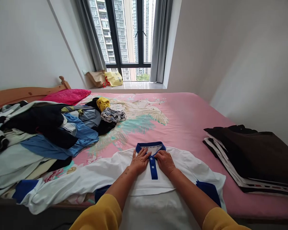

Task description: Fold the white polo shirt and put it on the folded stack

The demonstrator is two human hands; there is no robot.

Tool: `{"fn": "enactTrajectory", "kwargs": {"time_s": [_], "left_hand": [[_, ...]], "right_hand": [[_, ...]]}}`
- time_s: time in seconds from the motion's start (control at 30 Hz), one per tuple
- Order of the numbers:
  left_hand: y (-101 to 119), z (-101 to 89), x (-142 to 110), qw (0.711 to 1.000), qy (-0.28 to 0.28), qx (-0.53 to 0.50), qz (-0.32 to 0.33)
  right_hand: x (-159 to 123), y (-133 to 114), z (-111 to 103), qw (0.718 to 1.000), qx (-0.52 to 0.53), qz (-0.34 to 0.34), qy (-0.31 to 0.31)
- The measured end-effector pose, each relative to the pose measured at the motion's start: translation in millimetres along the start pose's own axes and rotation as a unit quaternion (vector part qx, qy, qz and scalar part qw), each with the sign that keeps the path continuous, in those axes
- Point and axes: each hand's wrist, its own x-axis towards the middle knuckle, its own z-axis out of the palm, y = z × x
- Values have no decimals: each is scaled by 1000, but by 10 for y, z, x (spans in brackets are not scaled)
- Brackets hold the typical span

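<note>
A white polo shirt (124, 182) with a blue collar, blue placket and blue sleeve cuffs lies face up across the near edge of the bed. My left hand (140, 160) rests flat on its chest just left of the placket, fingers stretched toward the collar. My right hand (166, 162) lies flat on the other side of the placket, fingers pointing at the buttons. Both hands press on the cloth and hold nothing. My sleeves are yellow.
A heap of unfolded clothes (43, 134) covers the left of the pink bedsheet (187, 118). A stack of folded dark and white garments (252, 156) sits at the right. A pink pillow (68, 95) lies by the wooden headboard. Bags (108, 78) stand on the window sill.
</note>
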Motion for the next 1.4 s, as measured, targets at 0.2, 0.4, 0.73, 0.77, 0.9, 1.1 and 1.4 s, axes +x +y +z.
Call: {"fn": "enactTrajectory", "kwargs": {"time_s": [0.2,0.4,0.73,0.77,0.9,1.1,1.4], "left_hand": [[-32,-341,-74,998,20,20,-48],[-648,-835,-221,976,41,68,-203],[-800,-1234,-152,961,-39,81,-262],[-796,-1282,-160,961,-39,79,-261],[-764,-1510,-190,963,-49,55,-260],[-465,-1982,-316,949,-60,-135,-278],[307,-3245,-925,964,207,-83,-143]], "right_hand": [[37,97,-258,992,57,109,-35],[127,702,-766,973,-12,229,-34],[308,924,-967,939,-54,299,-163],[293,924,-1023,937,-44,305,-165],[247,891,-1307,925,10,332,-184],[250,615,-1917,956,28,275,-101],[146,-166,-3358,970,-83,125,192]]}}
